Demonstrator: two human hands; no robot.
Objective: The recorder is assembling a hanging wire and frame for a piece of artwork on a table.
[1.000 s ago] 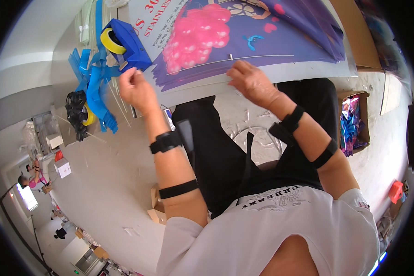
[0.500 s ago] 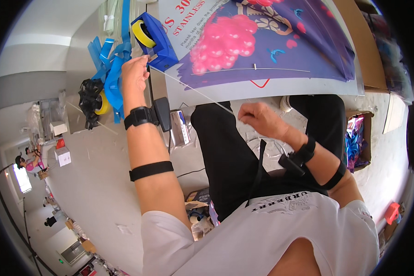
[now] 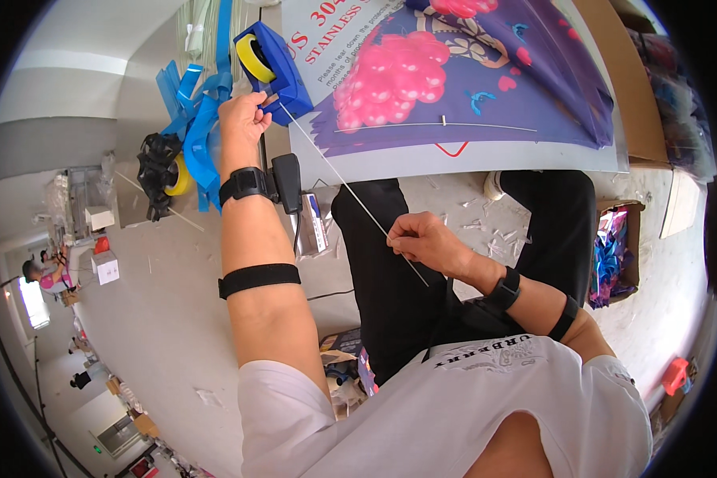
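Observation:
A thin white rod (image 3: 334, 170) slants from beside the blue tape dispenser (image 3: 293, 97) down over my thigh. My right hand (image 3: 429, 243) pinches it near its lower end. My left hand (image 3: 243, 123) is at the dispenser's front edge, fingers curled and closed on what looks like the end of the clear tape (image 3: 272, 99). On the table lies a purple printed plastic sheet (image 3: 486, 76) with pink balloon shapes and a fringed left edge. A second white rod (image 3: 390, 126) rests across it, with a small white piece near its middle.
Left of the dispenser lie blue ribbons (image 3: 203, 135), a black crumpled bundle (image 3: 158, 163) and a yellow tape roll (image 3: 180, 175). A carton (image 3: 631, 80) stands at the table's right. On the floor are an open box (image 3: 636, 239) of shiny packets and white scraps (image 3: 498, 239).
My right hand has moved left and down along the rod, whose lower end now shows below it. The rod hangs steeper. My left hand stays at the dispenser.

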